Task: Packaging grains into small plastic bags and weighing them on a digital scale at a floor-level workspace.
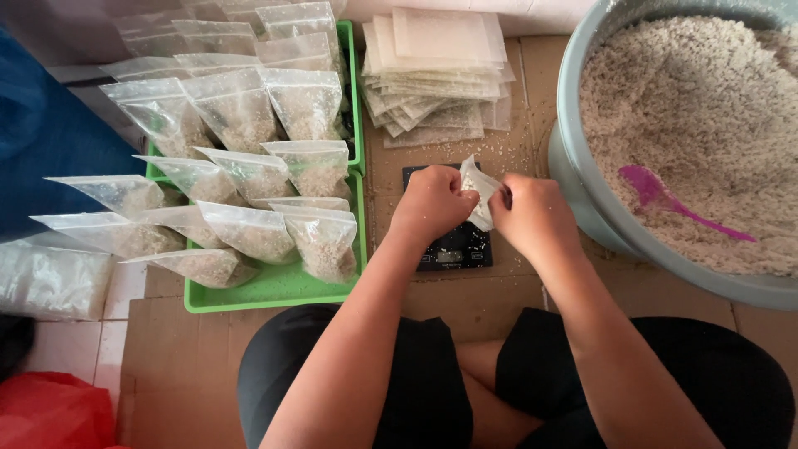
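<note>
My left hand [432, 202] and my right hand [536, 218] both pinch the top of a small clear plastic bag [480, 189] with pale grain in it. The bag is held just above a small black kitchen scale [455, 249] that lies on cardboard in front of my knees. Both hands have their fingers closed on the bag's mouth. Most of the bag is hidden between my fingers.
Green trays [274, 291] at the left hold several filled clear bags [258, 233]. A stack of empty bags [436, 75] lies behind the scale. At the right stands a big grey tub [573, 158] of pale grain with a purple scoop [657, 195] in it.
</note>
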